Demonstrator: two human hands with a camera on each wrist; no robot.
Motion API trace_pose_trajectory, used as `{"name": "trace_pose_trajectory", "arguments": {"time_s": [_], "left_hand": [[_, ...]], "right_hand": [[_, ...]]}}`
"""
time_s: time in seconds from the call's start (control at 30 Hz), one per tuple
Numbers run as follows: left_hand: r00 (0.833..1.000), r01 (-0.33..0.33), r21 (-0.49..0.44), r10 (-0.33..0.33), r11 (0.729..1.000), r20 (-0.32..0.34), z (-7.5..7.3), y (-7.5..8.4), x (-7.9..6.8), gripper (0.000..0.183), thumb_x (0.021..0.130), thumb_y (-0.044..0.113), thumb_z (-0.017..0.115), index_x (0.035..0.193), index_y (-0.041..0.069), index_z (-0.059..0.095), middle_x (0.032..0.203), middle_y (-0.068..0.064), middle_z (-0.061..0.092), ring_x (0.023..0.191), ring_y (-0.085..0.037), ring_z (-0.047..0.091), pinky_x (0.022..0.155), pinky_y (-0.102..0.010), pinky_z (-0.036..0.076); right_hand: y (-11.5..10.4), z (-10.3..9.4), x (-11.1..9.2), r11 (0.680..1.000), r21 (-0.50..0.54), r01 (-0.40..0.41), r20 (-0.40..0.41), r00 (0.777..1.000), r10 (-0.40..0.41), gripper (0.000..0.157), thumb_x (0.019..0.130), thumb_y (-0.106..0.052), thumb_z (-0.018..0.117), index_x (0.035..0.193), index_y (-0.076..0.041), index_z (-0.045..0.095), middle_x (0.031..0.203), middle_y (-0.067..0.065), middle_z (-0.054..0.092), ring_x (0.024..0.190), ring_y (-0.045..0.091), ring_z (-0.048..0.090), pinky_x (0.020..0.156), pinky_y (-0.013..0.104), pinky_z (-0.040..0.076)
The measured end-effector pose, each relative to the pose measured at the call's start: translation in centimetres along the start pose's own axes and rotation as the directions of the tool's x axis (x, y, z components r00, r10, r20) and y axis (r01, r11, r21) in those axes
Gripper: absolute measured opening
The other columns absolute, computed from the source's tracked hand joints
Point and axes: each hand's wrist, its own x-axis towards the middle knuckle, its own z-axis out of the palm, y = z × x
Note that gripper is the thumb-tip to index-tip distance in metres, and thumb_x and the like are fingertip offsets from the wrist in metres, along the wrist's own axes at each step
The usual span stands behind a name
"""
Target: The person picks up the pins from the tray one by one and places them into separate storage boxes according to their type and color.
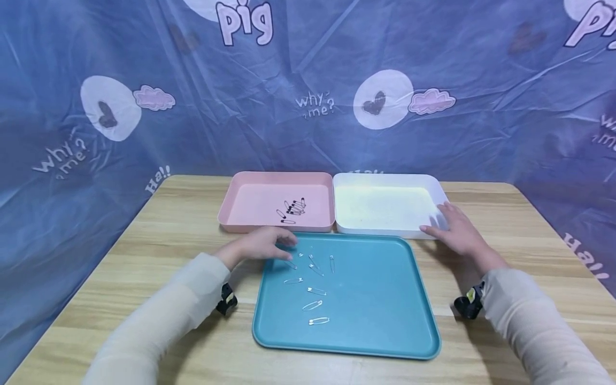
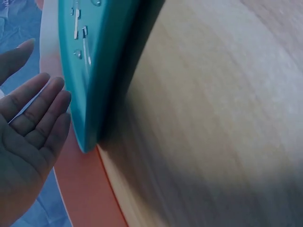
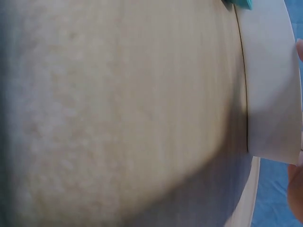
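Only the head view shows black pins [image 1: 295, 207].

Light wood-grain table [image 1: 481, 342] across the lower frame, bearing a blue-green tray [image 1: 370, 299] at lower centre, pink box [image 1: 240, 200] and white box [image 1: 370, 231] side by side at centre
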Motion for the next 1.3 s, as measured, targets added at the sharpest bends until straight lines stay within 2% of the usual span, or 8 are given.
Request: {"name": "trace_pose_trajectory", "arguments": {"time_s": [0.23,0.4,0.53,0.87,1.3], "left_hand": [[0.998,-0.023,0.030,0.021,0.999,0.051,0.5,-0.4,0.4,0.034,0.071,0.015,0.070,0.102,0.006,0.060,0.098,-0.002,0.060,0.091,-0.015,0.055,0.082,-0.026,0.042],[0.998,-0.013,0.006,0.013,1.000,0.067,0.7,-0.6,0.6,0.029,0.070,0.008,0.070,0.096,0.005,0.061,0.087,0.001,0.059,0.080,-0.011,0.055,0.073,-0.020,0.044],[0.997,-0.022,0.028,0.019,0.999,0.076,0.8,-0.8,0.6,0.024,0.069,0.006,0.070,0.091,0.006,0.061,0.080,0.003,0.057,0.074,-0.009,0.052,0.068,-0.018,0.045],[0.996,0.002,0.091,-0.010,0.996,0.091,1.1,-0.8,0.5,0.014,0.070,0.006,0.069,0.078,0.011,0.059,0.074,0.006,0.054,0.070,-0.008,0.050,0.066,-0.020,0.044],[0.996,-0.002,0.105,-0.007,0.994,0.087,1.1,-1.0,0.7,0.012,0.071,0.007,0.068,0.073,0.013,0.058,0.071,0.006,0.054,0.068,-0.008,0.049,0.064,-0.021,0.043]], "right_hand": [[0.1,-0.4,0.3,0.999,0.025,-0.037,0.050,0.998,0.036,0.093,0.080,-0.050,0.052,0.132,0.013,0.008,0.137,0.030,-0.003,0.124,0.043,-0.006,0.095,0.059,0.004],[0.4,-0.5,0.5,0.998,0.027,-0.052,0.075,0.996,0.050,0.094,0.079,-0.051,0.051,0.132,0.013,0.007,0.137,0.029,-0.004,0.124,0.041,-0.009,0.095,0.058,0.003],[0.5,-0.6,0.6,0.999,0.005,-0.049,0.087,0.995,0.048,0.095,0.080,-0.051,0.050,0.132,0.014,0.005,0.137,0.030,-0.005,0.124,0.041,-0.009,0.096,0.058,0.003],[0.5,-0.6,0.6,0.997,-0.055,-0.058,0.116,0.991,0.064,0.098,0.079,-0.054,0.048,0.131,0.014,0.000,0.135,0.032,-0.006,0.123,0.043,-0.008,0.095,0.058,0.004],[0.5,-1.0,1.3,0.998,-0.051,-0.047,0.129,0.990,0.053,0.102,0.077,-0.053,0.053,0.129,0.017,0.000,0.133,0.037,-0.001,0.122,0.047,-0.002,0.096,0.057,0.005]]}}
